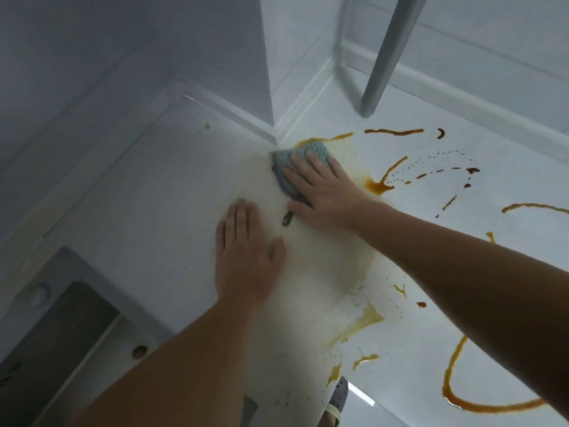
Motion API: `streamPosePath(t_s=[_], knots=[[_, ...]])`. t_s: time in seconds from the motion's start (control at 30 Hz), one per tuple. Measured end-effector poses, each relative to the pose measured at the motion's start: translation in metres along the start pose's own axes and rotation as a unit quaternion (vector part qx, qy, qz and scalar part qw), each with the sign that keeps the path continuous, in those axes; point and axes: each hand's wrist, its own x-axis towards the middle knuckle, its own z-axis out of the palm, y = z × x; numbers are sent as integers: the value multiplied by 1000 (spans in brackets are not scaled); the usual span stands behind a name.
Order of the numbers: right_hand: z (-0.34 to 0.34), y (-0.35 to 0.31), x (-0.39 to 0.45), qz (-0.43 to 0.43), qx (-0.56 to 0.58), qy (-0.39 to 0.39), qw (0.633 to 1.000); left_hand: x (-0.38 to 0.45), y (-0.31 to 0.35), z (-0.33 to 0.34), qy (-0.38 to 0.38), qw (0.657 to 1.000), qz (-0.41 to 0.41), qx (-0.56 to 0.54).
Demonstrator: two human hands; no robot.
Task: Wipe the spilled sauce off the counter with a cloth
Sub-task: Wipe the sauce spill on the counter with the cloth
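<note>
Sauce streaks our white tabletop in brown-orange trails, thickest from one o'clock round to five o'clock, with a pale smeared patch across the middle. We press our right hand flat, fingers straight and spread, on a grey-blue cloth just above centre, at twelve o'clock, close to the corner of a white wall panel. Our left hand lies open, palm down on the smeared tabletop just beside the cloth, toward seven o'clock from it, holding nothing. A grey sink sits at eight o'clock. A grey pole stands at one o'clock.
</note>
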Motion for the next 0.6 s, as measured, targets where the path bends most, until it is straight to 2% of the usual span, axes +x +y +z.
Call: streamPosePath(t_s=[0.07,0.17,0.23,0.3,0.33,0.4,0.5,0.6], knots=[[-2,26,-7,-20,-11,3,1000,0,0,-1,-4,1000,-1,-1],[-10,56,6,92,5,47,995,2,0,-2,-21,1000,-7,4],[-13,43,24,174,50,67,981,3,1,-2,-25,1000,-7,7],[-16,15,36,214,82,76,970,2,1,-4,-28,1000,-9,2],[-15,4,37,204,87,79,972,2,1,-4,-29,1000,-11,1],[-7,-8,30,129,65,71,987,2,1,-3,-26,1000,-14,2],[2,10,4,20,31,30,999,3,1,-3,-28,999,-16,2],[6,52,-13,17,9,47,999,2,1,-3,-28,1000,-13,-2]])
